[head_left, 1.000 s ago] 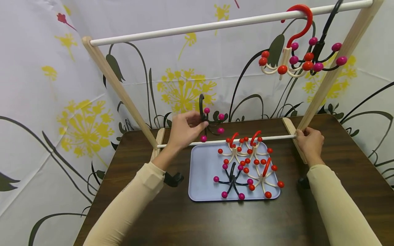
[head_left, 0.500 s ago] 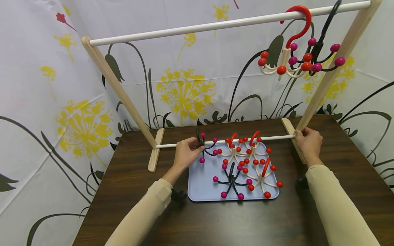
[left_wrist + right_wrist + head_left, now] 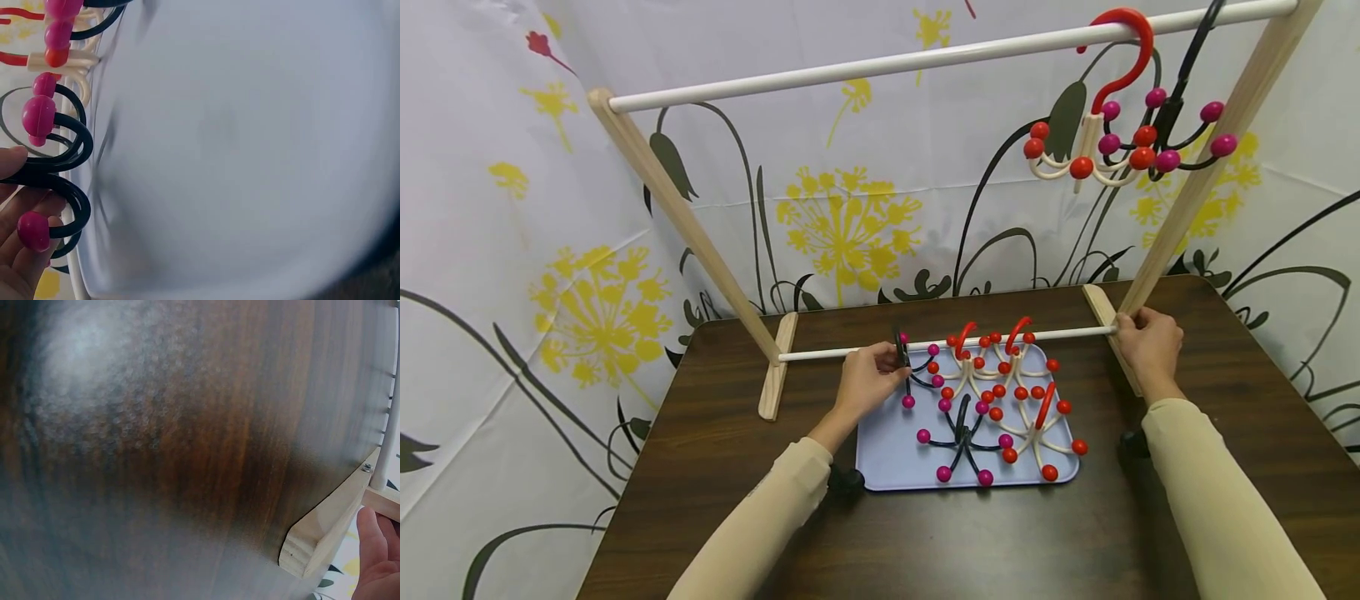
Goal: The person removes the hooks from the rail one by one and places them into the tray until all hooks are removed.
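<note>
In the head view my left hand (image 3: 868, 379) pinches a black multi-arm hanger (image 3: 902, 350) with magenta ball tips, low over the back left of the pale blue tray (image 3: 880, 467). The left wrist view shows its curved black arms (image 3: 81, 140) beside my thumb and fingers (image 3: 37, 215). Another black hanger (image 3: 962, 435) lies on the tray, hook up. Cream hangers with red hooks and red balls (image 3: 1037, 433) fill the tray's right side. My right hand (image 3: 1150, 350) grips the foot of the rack's right wooden post (image 3: 1172, 221); part of its fingers is hidden.
A white rod (image 3: 850, 75) spans the top of the rack. From its right end hang a red-hooked cream hanger (image 3: 1090, 137) and a black hanger (image 3: 1168, 117). A lower white rod (image 3: 820, 354) runs behind the tray. Wooden feet (image 3: 778, 367) stand on the brown table (image 3: 715, 467).
My left hand has come down from behind the lower rod to over the tray, carrying the black hanger, then shifted slightly right. My right hand has stayed at the post.
</note>
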A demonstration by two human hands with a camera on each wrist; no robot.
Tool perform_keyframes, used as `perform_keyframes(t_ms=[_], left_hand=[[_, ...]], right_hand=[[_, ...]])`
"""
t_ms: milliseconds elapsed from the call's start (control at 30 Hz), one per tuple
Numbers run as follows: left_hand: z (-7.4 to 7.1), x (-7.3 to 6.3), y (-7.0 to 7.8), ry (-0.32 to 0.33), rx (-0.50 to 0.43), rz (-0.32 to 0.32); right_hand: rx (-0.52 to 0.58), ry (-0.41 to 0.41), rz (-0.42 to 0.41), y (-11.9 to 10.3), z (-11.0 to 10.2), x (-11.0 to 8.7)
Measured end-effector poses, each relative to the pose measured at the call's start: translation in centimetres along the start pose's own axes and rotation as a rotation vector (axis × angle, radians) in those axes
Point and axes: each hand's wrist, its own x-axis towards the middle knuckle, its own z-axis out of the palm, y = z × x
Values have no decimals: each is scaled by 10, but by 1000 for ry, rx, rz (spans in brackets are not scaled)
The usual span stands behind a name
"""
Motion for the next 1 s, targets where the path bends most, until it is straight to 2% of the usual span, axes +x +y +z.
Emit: perform_keyframes(t_ms=[433, 833, 1000], left_hand=[[13, -2, 10, -46, 9, 5], [13, -2, 10, -51, -45, -20], [10, -4, 7, -48, -77, 6]], right_hand=[[2, -10, 15, 2, 0, 1], [4, -16, 29, 1, 0, 3], [3, -17, 24, 2, 0, 3]])
